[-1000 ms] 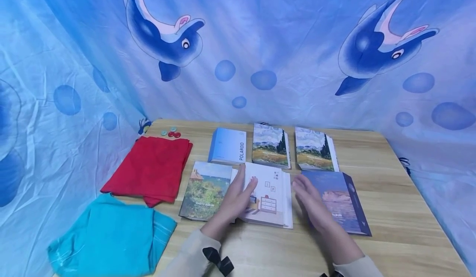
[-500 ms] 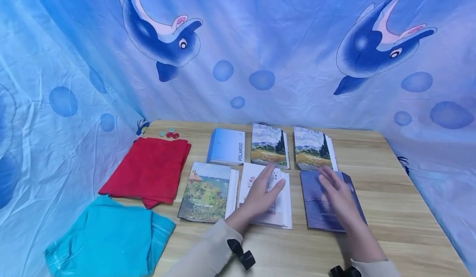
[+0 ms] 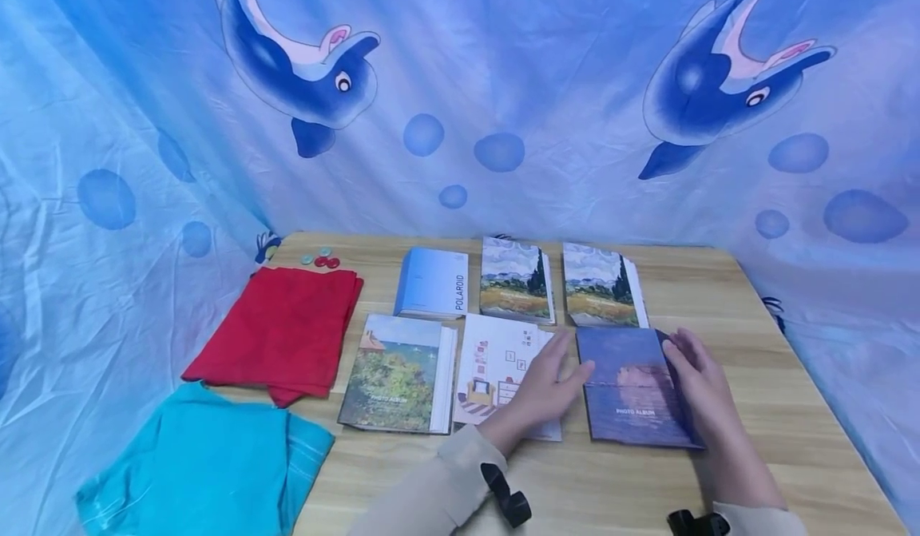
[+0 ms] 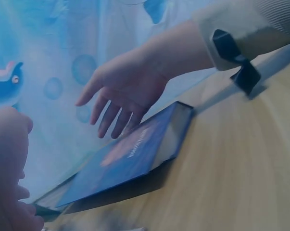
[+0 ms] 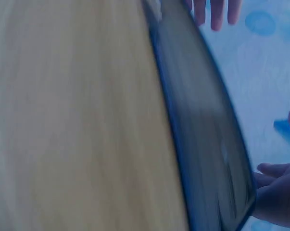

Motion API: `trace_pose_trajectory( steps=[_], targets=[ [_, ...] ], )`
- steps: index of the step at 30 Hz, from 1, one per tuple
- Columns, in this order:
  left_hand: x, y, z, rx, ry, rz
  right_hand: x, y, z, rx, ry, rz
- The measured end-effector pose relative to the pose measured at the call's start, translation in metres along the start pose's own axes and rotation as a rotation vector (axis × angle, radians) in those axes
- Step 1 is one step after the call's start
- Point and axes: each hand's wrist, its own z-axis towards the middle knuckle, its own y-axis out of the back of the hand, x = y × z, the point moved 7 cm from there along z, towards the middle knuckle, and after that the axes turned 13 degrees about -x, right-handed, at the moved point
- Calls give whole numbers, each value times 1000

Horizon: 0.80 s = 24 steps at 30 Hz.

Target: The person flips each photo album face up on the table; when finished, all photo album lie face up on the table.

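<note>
In the head view, a purple-blue photo album [image 3: 632, 392] with a seascape cover lies at the front right of the table. My right hand [image 3: 704, 384] is at its right edge, with fingers extended along that side. My left hand [image 3: 542, 392] hovers by the album's left edge, thumb toward it and fingers fairly straight, covering part of a white album [image 3: 496, 360]. The left wrist view has the right hand [image 4: 128, 84] with spread, straight fingers over the album's [image 4: 130, 154] far side. Blurred page edges [image 5: 202, 110] fill much of the right wrist view.
A green landscape album [image 3: 395, 376] lies to the left. Behind stand a blue Polaroid album [image 3: 434, 282] and two matching painted albums [image 3: 513, 280]. Red cloth [image 3: 283, 328], teal cloth [image 3: 216, 464] and several buttons [image 3: 321, 261] occupy the left side. A dolphin-print curtain [image 3: 561, 121] encloses the table.
Both hands have moved right: the left from the white album's left edge across its cover, the right across to the purple-blue album's right edge. The albums stay about where they were.
</note>
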Motion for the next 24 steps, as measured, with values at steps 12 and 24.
trace_pose_trajectory(
  steps=[12,24],
  targets=[
    [2,-33,-13,107,29,40,-20,4,-3,165,-60,-69],
    [4,-44,-19,198,94,63,-20,-6,-14,288,-131,116]
  ],
)
